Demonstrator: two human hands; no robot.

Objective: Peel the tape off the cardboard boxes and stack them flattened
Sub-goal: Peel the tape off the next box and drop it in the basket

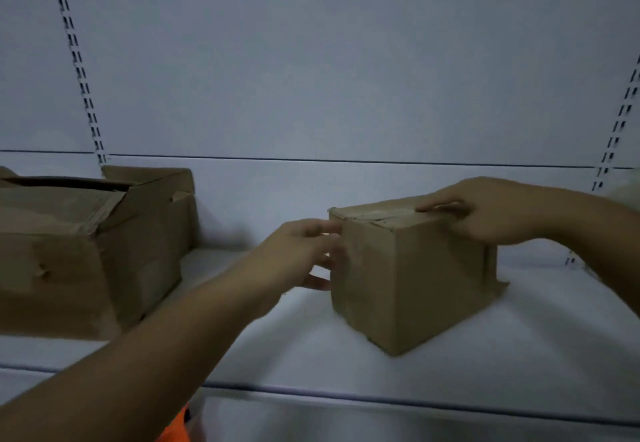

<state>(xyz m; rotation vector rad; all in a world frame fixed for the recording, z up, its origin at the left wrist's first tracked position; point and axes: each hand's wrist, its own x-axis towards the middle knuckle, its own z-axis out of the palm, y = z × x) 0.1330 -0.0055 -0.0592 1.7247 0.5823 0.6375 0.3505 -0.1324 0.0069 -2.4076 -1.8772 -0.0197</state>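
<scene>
A small brown cardboard box (412,279) stands on the white shelf (294,344), right of centre, one corner turned toward me. A strip of tape (377,216) runs along its closed top. My left hand (304,254) is at the box's left face, fingers spread and touching it near the upper left corner. My right hand (485,213) lies over the top right of the box, straight fingers pressing on the taped seam and thumb down the far side. Both hands are slightly blurred.
A larger, crumpled cardboard box (86,244) with loose top flaps sits at the shelf's left end. The white back panel (311,78) with slotted uprights rises behind. The shelf's front edge (381,398) runs below the boxes. Orange cloth (176,427) shows at the bottom.
</scene>
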